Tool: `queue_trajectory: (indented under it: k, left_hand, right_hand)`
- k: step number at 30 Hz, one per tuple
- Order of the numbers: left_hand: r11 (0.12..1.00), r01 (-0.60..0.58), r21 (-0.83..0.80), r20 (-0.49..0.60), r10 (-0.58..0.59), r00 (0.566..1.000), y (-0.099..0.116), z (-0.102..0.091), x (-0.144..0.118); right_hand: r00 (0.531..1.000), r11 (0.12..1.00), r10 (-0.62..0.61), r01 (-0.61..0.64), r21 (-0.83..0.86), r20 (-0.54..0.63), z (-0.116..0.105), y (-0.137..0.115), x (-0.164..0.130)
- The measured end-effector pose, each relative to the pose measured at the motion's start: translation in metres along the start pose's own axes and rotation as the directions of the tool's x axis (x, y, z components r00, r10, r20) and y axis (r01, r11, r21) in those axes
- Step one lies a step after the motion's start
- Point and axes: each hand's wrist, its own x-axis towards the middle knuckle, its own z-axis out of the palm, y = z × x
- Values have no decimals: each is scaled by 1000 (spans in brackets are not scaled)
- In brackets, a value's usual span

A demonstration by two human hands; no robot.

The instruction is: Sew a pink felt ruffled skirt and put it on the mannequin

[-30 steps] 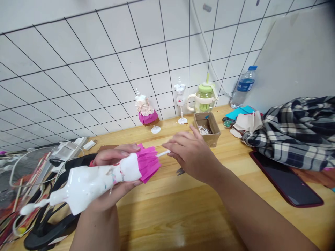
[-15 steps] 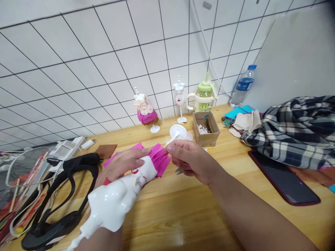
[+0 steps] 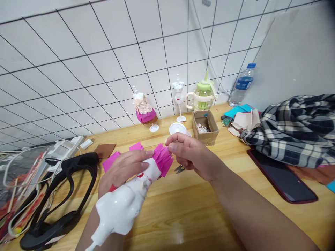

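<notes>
The cardboard box (image 3: 205, 126) at 1 o'clock from the hands holds pale paper scraps; behind it stand a green cup (image 3: 203, 96) and a water bottle (image 3: 241, 85), contents unclear. The left hand (image 3: 123, 169) is wrapped around the white mannequin (image 3: 125, 202), which lies tilted over the table (image 3: 183, 209), its pink skirt (image 3: 163, 159) pointing to 1 o'clock. The right hand (image 3: 192, 157) pinches the skirt's edge, with the white stand (image 3: 178, 128) just behind its fingertips. Bare wood lies open toward 6 o'clock. A black strap (image 3: 60, 195) crowds 9 o'clock; a phone (image 3: 282, 177) and plaid cloth (image 3: 293, 129) sit at 3 o'clock.
</notes>
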Motion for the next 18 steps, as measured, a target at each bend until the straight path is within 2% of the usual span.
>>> queue_trajectory:
  k: [3, 7, 9, 12, 14, 15, 16, 18]
  left_hand:
    - [988, -134, 83, 13, 133, 991, 2, -2, 0]
    - [964, -238, 122, 126, 223, 967, -10, -11, 5]
    - [944, -303, 130, 200, 275, 941, -17, -16, 7]
    - [921, -358, 150, 246, 316, 916, -23, -24, 12]
    - [897, -413, 157, 312, 351, 883, -23, -27, 14]
    - [874, -463, 150, 377, 382, 843, -22, -28, 15]
    - [864, -476, 164, 390, 387, 836, -20, -29, 15]
    - [873, -441, 208, 300, 373, 878, -17, -28, 13]
  right_hand:
    - [999, 997, -43, 44, -60, 16, -1, 1, 0]
    - [996, 995, -87, 88, -52, 21, -3, 4, 1]
    - [995, 996, -85, 86, -21, 47, -4, 4, 1]
    - [991, 999, -46, 42, 30, 127, -5, 3, 1]
    - [986, 998, -20, 10, 61, 165, -5, 2, 0]
    - [987, 997, -18, 6, 75, 162, -5, 2, 0]
    - [989, 996, -23, 11, 88, 145, -5, 2, 0]
    - [995, 994, -37, 27, 106, 93, -5, 2, 0]
